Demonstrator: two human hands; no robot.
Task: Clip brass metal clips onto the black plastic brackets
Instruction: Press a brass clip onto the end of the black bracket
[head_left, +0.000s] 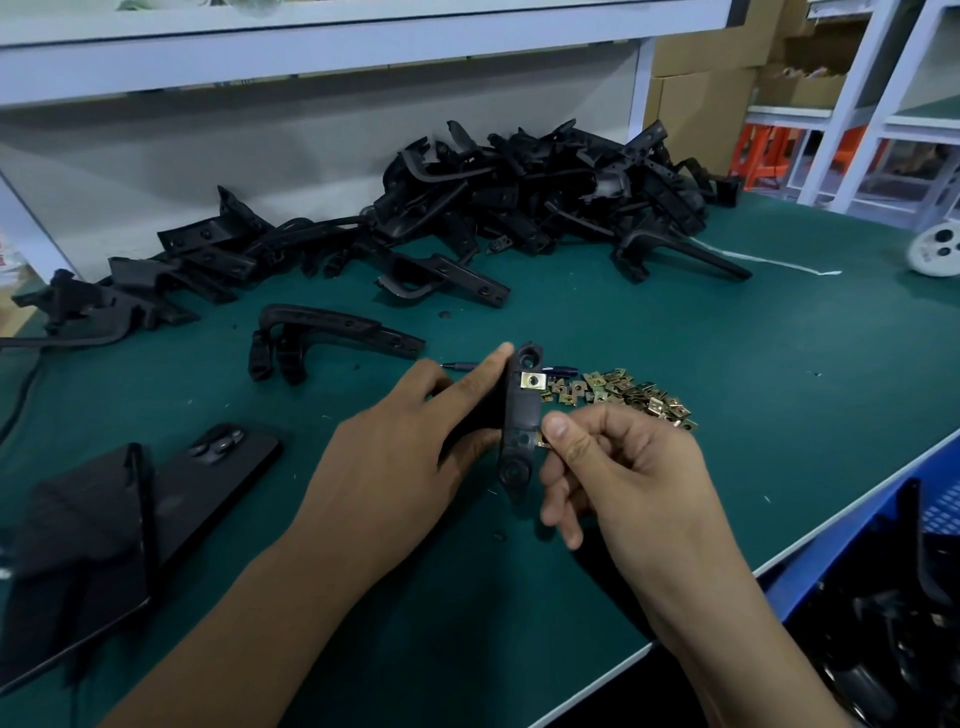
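Note:
My left hand (410, 447) grips a black plastic bracket (519, 415) upright above the green mat, its flat face turned towards me. One brass clip (533, 380) sits on the bracket's upper part. My right hand (618, 467) pinches a second brass clip (544, 441) between thumb and forefinger at the bracket's right edge, lower down; the clip is mostly hidden by the thumb. A loose heap of brass clips (628, 397) lies on the mat just behind my right hand.
A large pile of black brackets (524, 192) fills the back of the table, more trailing left. One bracket (332, 335) lies alone near the middle. Two dark phones (104, 519) lie at left. A pen (561, 370) lies behind the bracket. A blue crate (883, 587) stands at right.

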